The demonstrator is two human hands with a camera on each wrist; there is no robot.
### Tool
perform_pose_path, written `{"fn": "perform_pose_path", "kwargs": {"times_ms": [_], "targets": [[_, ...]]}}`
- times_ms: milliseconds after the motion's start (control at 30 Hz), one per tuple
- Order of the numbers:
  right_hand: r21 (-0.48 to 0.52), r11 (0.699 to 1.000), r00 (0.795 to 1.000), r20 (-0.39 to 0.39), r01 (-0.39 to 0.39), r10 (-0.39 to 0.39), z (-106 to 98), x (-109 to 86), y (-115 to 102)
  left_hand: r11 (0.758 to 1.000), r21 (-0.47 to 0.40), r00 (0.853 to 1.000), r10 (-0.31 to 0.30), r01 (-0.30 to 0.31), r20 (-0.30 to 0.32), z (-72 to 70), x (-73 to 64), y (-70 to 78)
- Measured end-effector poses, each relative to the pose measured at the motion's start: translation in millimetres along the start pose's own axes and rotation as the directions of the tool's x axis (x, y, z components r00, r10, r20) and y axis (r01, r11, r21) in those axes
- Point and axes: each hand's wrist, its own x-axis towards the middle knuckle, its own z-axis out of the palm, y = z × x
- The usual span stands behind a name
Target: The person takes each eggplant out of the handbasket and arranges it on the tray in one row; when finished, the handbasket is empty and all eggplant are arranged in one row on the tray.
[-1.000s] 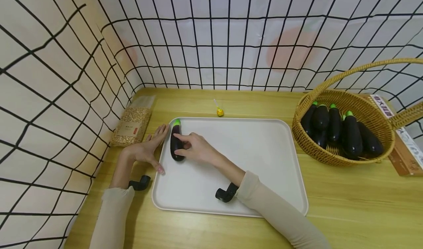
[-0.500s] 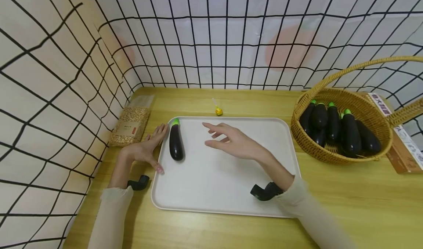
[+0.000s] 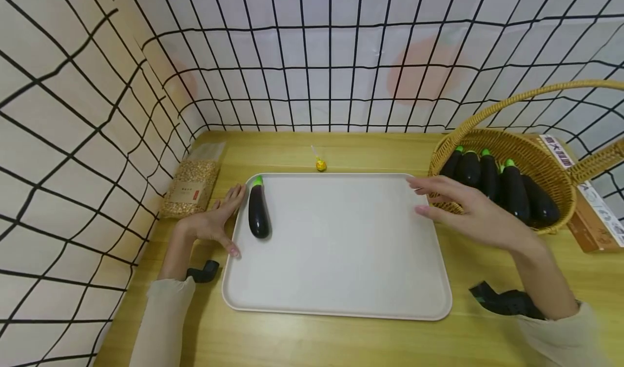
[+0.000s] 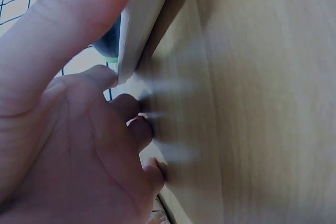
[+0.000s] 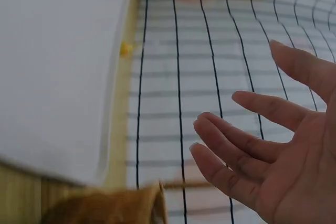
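One dark purple eggplant (image 3: 259,211) with a green cap lies lengthwise on the left end of the white tray (image 3: 341,248). My left hand (image 3: 213,223) rests at the tray's left edge, thumb on the rim and fingers spread on the wood beside it. Over the tray's right edge hovers my right hand (image 3: 468,210), fingers extended and holding nothing, also plain in the right wrist view. It overlaps the front of a wicker basket (image 3: 560,188). Several eggplants (image 3: 515,194) lie in that basket, partly hidden by the hand.
A bag of yellow grains (image 3: 190,188) lies left of the tray. Behind the tray is a small yellow lollipop (image 3: 320,164). A long printed box (image 3: 595,221) sits beside the basket, whose tall handle (image 3: 536,91) arches up. Black wire grid (image 3: 312,64) borders the table's back and left.
My right hand has let go of the eggplant on the tray and swept right across to the basket. The left hand stays at the tray's edge.
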Motion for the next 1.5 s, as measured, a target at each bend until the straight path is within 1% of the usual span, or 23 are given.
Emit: {"fn": "perform_pose_path", "kwargs": {"times_ms": [67, 133, 233, 333, 467, 600, 667, 800, 933, 1033, 1167, 1333, 1500], "targets": [[-0.016, 0.999, 0.998, -0.061, -0.034, 0.033, -10, -13.7, 14, 1.0, 0.003, 1.0, -0.004, 0.004, -0.002, -0.4, -0.7, -0.3], [-0.028, 0.998, 0.992, -0.119, -0.047, 0.044, -19, -25.9, 29, 1.0, 0.006, 1.0, -0.004, 0.004, -0.001, -0.7, -1.1, -0.6], [-0.06, 0.993, 0.974, -0.211, -0.097, 0.082, -30, -39.8, 49, 1.0, 0.007, 1.0, -0.003, 0.003, -0.001, -0.9, -1.1, -1.3], [-0.095, 0.977, 0.943, -0.297, -0.189, 0.153, -38, -47.7, 64, 1.0, 0.001, 1.0, -0.002, 0.002, 0.0, -1.0, -0.5, -1.6], [-0.123, 0.942, 0.891, -0.38, -0.313, 0.247, -43, -52.7, 82, 1.0, 0.001, 1.0, -0.004, 0.004, -0.003, -0.7, 0.0, -1.3], [-0.141, 0.903, 0.853, -0.413, -0.406, 0.319, -44, -54.9, 101, 1.0, -0.001, 1.0, -0.014, 0.014, -0.005, 0.0, -0.9, -0.9], [-0.143, 0.885, 0.843, -0.404, -0.442, 0.356, -44, -55.0, 108, 1.0, -0.001, 1.0, -0.018, 0.018, -0.004, 0.2, -1.4, -0.9], [-0.157, 0.873, 0.844, -0.38, -0.462, 0.378, -44, -52.6, 116, 1.0, 0.007, 1.0, -0.015, 0.015, -0.005, 0.0, -1.2, -1.1], [-0.216, 0.85, 0.852, -0.343, -0.48, 0.394, -47, -48.7, 121, 1.0, 0.013, 1.0, -0.008, 0.008, -0.005, -0.1, -0.6, -1.7], [-0.238, 0.833, 0.853, -0.301, -0.5, 0.426, -47, -45.6, 123, 1.0, 0.01, 1.0, -0.009, 0.009, -0.007, 0.4, -0.3, -2.6], [-0.224, 0.834, 0.855, -0.268, -0.504, 0.445, -45, -43.4, 123, 1.0, 0.008, 1.0, -0.004, 0.004, -0.012, 1.2, 0.3, -4.3], [-0.232, 0.834, 0.857, -0.267, -0.501, 0.441, -40, -42.5, 122, 1.0, 0.0, 1.0, -0.003, 0.003, -0.011, 1.6, 0.3, -5.1], [-0.23, 0.832, 0.854, -0.278, -0.505, 0.441, -40, -42.1, 121, 1.0, 0.0, 1.0, -0.007, 0.007, -0.016, 1.1, 0.1, -3.9]]}}
